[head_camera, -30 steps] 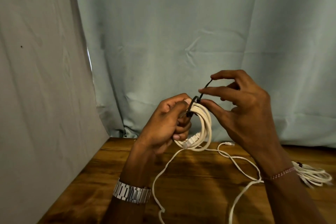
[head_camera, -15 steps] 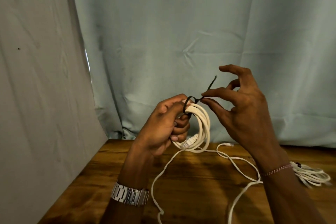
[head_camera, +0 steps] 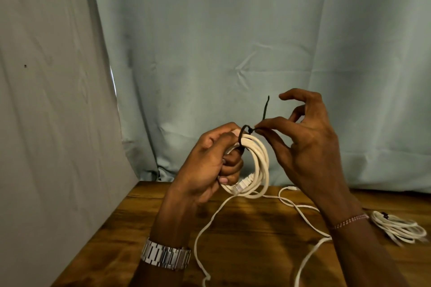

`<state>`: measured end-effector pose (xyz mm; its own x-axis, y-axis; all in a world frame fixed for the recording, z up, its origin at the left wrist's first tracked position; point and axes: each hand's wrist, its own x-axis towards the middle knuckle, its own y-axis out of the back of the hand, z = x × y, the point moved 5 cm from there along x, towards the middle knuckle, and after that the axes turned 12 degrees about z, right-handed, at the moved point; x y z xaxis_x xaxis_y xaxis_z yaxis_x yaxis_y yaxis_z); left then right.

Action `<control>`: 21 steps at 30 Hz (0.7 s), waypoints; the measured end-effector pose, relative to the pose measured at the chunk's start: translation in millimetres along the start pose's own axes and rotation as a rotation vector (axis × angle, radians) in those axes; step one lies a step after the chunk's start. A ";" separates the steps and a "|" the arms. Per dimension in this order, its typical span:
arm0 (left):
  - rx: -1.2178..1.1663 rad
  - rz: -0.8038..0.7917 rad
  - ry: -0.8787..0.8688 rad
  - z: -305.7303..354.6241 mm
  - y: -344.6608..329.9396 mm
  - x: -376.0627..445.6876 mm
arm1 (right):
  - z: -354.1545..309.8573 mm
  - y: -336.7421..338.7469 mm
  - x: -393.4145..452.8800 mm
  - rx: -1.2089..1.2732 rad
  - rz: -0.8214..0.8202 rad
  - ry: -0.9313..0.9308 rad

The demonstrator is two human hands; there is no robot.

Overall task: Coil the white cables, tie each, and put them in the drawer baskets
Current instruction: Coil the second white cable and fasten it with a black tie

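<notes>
My left hand (head_camera: 210, 158) grips a coiled white cable (head_camera: 258, 165) held up above the wooden table (head_camera: 251, 235). A black tie (head_camera: 247, 133) loops round the top of the coil, and its free tail (head_camera: 265, 109) sticks upward. My right hand (head_camera: 303, 142) pinches the tie near its knot between thumb and a fingertip, the other fingers spread. Loose white cables (head_camera: 300, 209) trail over the table below. A second coiled white cable (head_camera: 396, 228) with a dark tie lies at the right.
A pale blue-green cloth (head_camera: 233, 42) hangs behind the table and a grey cloth panel (head_camera: 51, 123) stands at the left. A metal watch (head_camera: 165, 256) is on my left wrist. No drawer or basket is in view.
My right hand has slid its pinch down the tie toward the coil. The tie's tail, which slanted right, now stands nearly upright. The loop sits tighter on the cable.
</notes>
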<state>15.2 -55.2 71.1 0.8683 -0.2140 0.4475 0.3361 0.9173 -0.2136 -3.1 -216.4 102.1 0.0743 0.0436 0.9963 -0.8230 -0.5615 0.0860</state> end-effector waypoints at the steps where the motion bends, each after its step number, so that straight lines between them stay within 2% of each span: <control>1: -0.003 -0.002 -0.002 0.8 -0.4 -0.3 | 3.8 -1.6 -1.3 -0.018 -0.009 -0.018; 6: -0.009 -0.002 -0.007 2.5 -0.4 -0.7 | 10.6 -6.7 -4.1 -0.001 -0.081 -0.110; 8: 0.004 0.015 -0.001 2.0 1.3 -0.1 | 0.3 -3.4 -1.3 0.054 -0.090 -0.068; 13: 0.006 0.028 -0.009 2.3 1.3 -0.5 | -20.9 3.7 0.7 0.132 -0.017 0.065; 21: 0.029 0.007 0.008 0.8 -2.1 -1.1 | -2.7 -7.6 -7.7 0.119 0.008 0.006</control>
<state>13.3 -56.7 71.8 0.8732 -0.2104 0.4395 0.3199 0.9279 -0.1915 1.0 -210.2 93.8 0.0646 0.0432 0.9970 -0.7509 -0.6560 0.0771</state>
